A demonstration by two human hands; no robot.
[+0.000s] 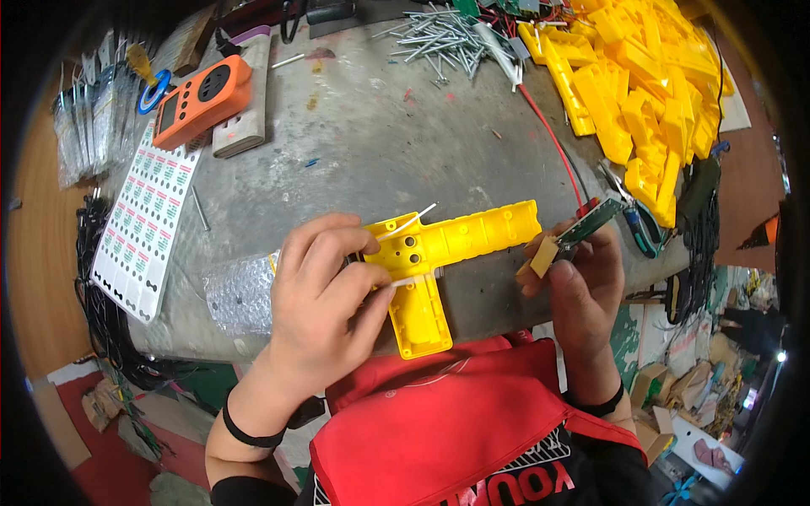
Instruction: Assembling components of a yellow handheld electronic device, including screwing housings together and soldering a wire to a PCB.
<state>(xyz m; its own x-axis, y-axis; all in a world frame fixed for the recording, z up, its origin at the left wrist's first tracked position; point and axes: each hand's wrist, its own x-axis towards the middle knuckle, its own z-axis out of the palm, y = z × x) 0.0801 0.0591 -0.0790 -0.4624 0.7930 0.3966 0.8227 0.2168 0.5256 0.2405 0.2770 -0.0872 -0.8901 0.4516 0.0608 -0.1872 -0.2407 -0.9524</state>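
Observation:
In front of me a yellow plastic housing half [481,239] lies open side up on the table, with a long arm to the right and a short leg toward me. My left hand [325,287] is closed over its left end. Between thumb and finger it pinches a thin white strip [408,280] at the top of the leg. A second thin white strip [413,219] sticks out from the upper edge. To the right, my right hand [586,282] grips a green circuit board [595,221] carrying a yellow block component [544,257]; the board is raised and tilted.
Yellow plastic parts [641,76] are heaped at the back right, beside pliers [643,223] and a red cable [548,126]. Several screws [443,42] lie at the back. An orange meter [202,101], a sticker sheet [143,228] and bubble wrap [239,295] occupy the left.

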